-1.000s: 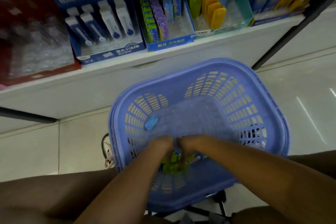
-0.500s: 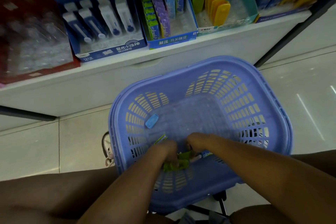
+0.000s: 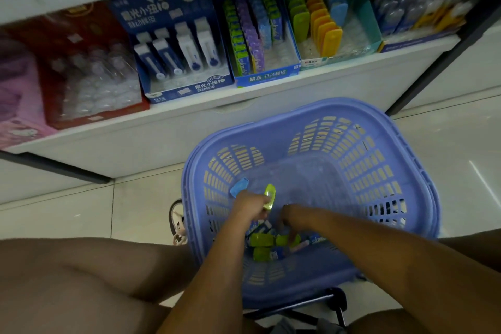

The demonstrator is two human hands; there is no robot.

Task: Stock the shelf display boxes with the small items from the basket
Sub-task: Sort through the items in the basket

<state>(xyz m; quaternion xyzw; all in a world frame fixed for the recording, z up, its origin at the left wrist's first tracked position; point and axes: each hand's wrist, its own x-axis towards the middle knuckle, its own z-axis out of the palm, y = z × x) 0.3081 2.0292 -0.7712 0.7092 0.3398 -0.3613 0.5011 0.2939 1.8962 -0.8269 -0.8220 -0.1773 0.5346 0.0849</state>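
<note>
A purple-blue plastic basket (image 3: 406, 171) stands in front of me, below the shelf. My left hand (image 3: 249, 205) grips a lime-green flat item (image 3: 270, 196) and holds it up above the basket floor. My right hand (image 3: 291, 218) reaches down into a small pile of green and blue items (image 3: 264, 245) at the basket's near side, and its fingertips are hidden among them. A single blue item (image 3: 239, 187) lies against the basket's left wall. On the shelf, a teal display box (image 3: 375, 35) holds green, orange and blue items of the same shape.
Beside the teal box stand a blue box of green, purple and blue packs (image 3: 268, 77), a dark blue box of white items (image 3: 189, 89) and a red box (image 3: 95, 116). The white shelf edge (image 3: 189, 127) overhangs the tiled floor. My bare knees frame the basket.
My left hand has risen out of the pile with a green item in its grip. My right hand stays low among the items. More of the shelf shows now.
</note>
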